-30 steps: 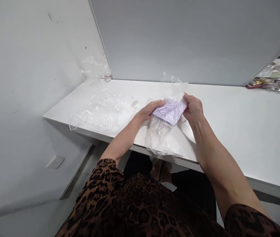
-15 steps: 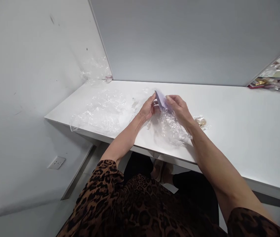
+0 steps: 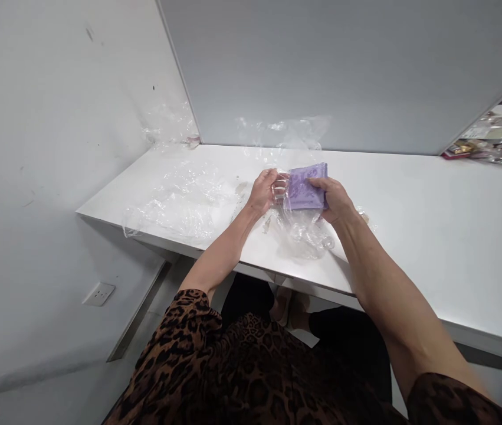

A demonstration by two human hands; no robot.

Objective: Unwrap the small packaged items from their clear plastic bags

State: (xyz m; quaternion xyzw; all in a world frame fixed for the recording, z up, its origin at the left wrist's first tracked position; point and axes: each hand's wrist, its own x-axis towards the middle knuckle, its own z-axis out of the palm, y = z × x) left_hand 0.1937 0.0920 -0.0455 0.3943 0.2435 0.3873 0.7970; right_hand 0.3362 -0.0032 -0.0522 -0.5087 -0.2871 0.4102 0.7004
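Note:
A flat purple packet (image 3: 300, 192) with a darker printed pattern is held up over the white table, its broad face toward me. My right hand (image 3: 335, 198) grips its right edge, thumb on the front and fingers behind. At the packet's left side, my left hand (image 3: 265, 192) has its fingers curled at crinkled clear plastic film, seen partly through it. That clear plastic bag (image 3: 308, 239) hangs below the packet, and thin film also rises behind it. Whether the packet is inside the film or in front of it I cannot tell.
Crumpled clear film (image 3: 175, 203) covers the table's left part, with more film (image 3: 169, 127) in the corner by the wall. A small wrapped item (image 3: 364, 217) lies partly behind my right wrist. Shiny packaged goods (image 3: 498, 141) lie at the far right, and a grey panel (image 3: 321, 71) stands behind.
The purple packet has turned from nearly edge-on to face me. My left fingers have come off its edge, while my right hand has moved slightly right. Clear film now rises behind the packet.

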